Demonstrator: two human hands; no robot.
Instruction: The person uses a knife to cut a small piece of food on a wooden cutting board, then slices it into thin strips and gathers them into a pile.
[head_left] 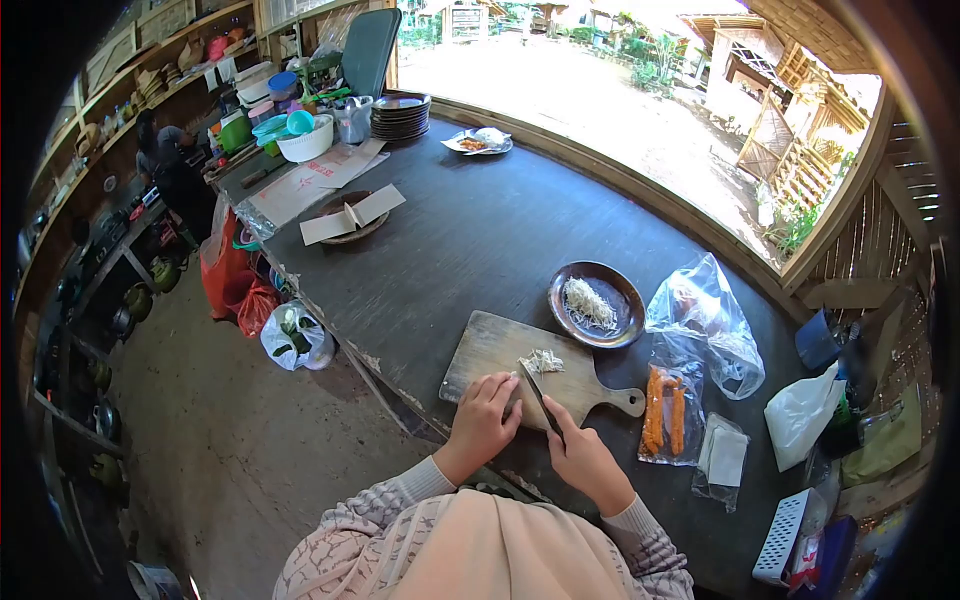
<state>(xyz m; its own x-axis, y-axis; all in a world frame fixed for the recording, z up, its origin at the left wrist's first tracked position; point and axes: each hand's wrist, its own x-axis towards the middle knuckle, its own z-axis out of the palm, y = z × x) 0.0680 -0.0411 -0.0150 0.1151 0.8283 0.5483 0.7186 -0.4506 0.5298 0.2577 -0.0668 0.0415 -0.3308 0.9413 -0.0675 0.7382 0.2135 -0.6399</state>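
Observation:
My right hand (583, 455) grips a dark-handled knife (536, 388), its blade angled across a wooden cutting board (481, 345). By the blade's tip lies a small pile of pale, thinly cut shreds (544, 361). My left hand (486, 414) rests on the board just left of the blade with its fingers curled. Whatever sits under those fingers is mostly hidden. Beyond the board, a brown plate (629, 332) bears a larger heap of similar pale shreds (590, 304).
Right of the board lie a clear plastic bag (725, 345), a packet of orange sticks (655, 410) and a small white packet (722, 455). Stacked dark plates (401, 120) and a plate of food (477, 142) stand farther back. Another person (170, 165) is at far left.

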